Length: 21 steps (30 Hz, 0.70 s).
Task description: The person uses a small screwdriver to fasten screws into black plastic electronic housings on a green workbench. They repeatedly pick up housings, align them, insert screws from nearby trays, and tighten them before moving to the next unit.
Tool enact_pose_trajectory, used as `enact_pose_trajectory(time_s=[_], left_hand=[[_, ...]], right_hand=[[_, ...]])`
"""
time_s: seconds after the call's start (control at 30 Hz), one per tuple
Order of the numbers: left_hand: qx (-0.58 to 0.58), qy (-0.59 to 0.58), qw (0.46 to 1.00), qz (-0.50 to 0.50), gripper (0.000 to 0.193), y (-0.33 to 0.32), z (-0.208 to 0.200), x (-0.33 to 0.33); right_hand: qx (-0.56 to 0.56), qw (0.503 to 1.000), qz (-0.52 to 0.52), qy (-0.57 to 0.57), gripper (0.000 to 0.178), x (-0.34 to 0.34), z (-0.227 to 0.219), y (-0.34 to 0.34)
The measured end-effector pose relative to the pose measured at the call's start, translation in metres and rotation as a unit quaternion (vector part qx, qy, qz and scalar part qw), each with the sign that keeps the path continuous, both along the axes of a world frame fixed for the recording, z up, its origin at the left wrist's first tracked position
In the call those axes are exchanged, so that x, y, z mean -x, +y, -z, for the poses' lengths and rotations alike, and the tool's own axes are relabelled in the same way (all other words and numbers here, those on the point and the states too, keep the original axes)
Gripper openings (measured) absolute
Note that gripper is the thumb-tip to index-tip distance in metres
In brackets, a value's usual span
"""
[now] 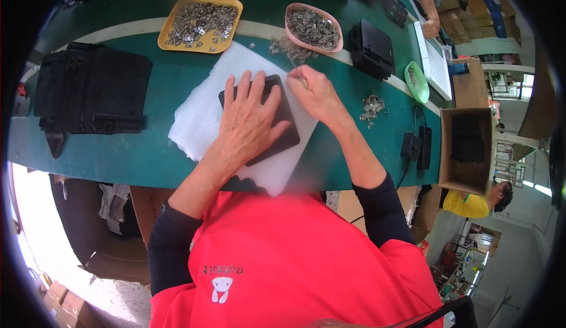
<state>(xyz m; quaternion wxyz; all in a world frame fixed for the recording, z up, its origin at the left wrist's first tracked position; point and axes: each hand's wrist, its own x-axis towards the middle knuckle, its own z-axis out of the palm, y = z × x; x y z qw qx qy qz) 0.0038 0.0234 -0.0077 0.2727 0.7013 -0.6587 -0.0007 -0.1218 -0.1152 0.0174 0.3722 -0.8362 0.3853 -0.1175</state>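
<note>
My left hand [250,115] lies flat with its fingers spread on a black rectangular plastic part [286,110]. That part rests on a white foam sheet [203,112] on the green table. To its right, my right hand [312,91] is closed in a pinch around a thin metal tool [292,62], whose tip points away from me toward loose metal pieces [288,49]. Just beyond is a pink tray [287,24] full of small metal pieces. A yellow tray [165,43] with shiny metal pieces stands beyond the foam, to the left.
Large black plastic parts [94,92] lie at the left; stacked black parts [372,48] stand right of the pink tray. Farther right are a green bowl [421,92], a small metal heap [372,107], a black power adapter [424,146] and an open cardboard box [466,180]. Two other people are at the right.
</note>
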Motion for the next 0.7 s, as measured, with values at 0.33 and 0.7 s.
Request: enact_pose_trajectory(time_s=[0.33,0.7], left_hand=[[-0.006,-0.008,0.999,-0.040,0.066,0.015,0.003,0.018],[-0.034,-0.005,0.998,-0.048,0.066,0.014,0.002,0.017]], right_hand=[[0.162,0.966,-0.095,0.178,0.040,0.024,-0.017,0.055],[0.156,0.958,-0.117,0.211,0.046,0.017,-0.015,0.057]])
